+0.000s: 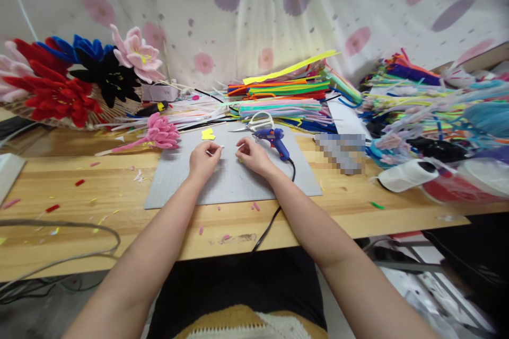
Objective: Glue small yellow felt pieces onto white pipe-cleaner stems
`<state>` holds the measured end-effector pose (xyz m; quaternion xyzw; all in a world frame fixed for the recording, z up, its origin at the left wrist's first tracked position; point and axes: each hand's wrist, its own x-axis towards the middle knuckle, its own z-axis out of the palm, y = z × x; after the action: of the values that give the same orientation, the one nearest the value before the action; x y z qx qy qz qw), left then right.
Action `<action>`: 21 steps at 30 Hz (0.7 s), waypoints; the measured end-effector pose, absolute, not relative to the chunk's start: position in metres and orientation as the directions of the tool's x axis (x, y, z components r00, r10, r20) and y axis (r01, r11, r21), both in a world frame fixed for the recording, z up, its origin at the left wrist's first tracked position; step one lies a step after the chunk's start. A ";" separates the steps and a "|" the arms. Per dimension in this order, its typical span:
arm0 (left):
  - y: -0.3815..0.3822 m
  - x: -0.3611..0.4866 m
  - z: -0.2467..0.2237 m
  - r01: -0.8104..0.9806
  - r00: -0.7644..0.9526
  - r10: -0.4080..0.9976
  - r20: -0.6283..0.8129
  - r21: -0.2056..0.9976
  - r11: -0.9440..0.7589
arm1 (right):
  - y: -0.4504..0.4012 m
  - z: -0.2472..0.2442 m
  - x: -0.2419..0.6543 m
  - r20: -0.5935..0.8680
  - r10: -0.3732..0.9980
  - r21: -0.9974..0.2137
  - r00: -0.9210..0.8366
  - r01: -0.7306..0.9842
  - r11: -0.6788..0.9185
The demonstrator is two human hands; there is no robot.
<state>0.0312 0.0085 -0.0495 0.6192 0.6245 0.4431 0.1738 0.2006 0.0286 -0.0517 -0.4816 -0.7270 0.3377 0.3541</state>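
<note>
Over a grey cutting mat point(175, 185), my left hand point(204, 160) pinches a small white piece point(222, 146) whose tip sticks out towards the right. My right hand point(253, 155) is a short way off, its thumb and fingers drawn together; whatever they may hold is too small to make out. Behind the right hand lies a pair of scissors point(260, 121) with pale handles. Just right of it rests a blue glue gun point(274, 140), its black cord running to the table's front edge. Yellow scraps point(208, 134) lie beyond my left hand.
A pink fuzzy flower point(161, 132) lies left of the mat. Finished flowers point(67, 92) fill a woven basket at the far left. Bundles of coloured pipe cleaners point(284, 90) are stacked at the back. A white bottle point(405, 176) lies at right; a grey cable point(91, 223) loops at left.
</note>
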 end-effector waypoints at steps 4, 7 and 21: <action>0.006 0.032 -0.048 0.606 -0.157 0.930 0.333 0.776 -0.176 | 0.026 -0.056 0.193 0.129 0.953 -0.922 -0.275 0.321 0.218; 0.006 0.034 -0.049 0.596 -0.135 0.927 0.351 0.776 -0.208 | 0.025 -0.057 0.188 0.041 0.973 -0.973 -0.228 0.214 0.091; 0.006 0.037 -0.055 0.582 -0.048 0.934 0.355 0.770 -0.263 | 0.025 -0.056 0.185 -0.092 0.968 -0.990 -0.235 -0.079 -0.113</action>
<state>0.0374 0.0058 -0.0546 0.6607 0.5734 0.4416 0.1993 0.1847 0.0248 -0.0557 -0.4403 -0.5047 0.6022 0.4345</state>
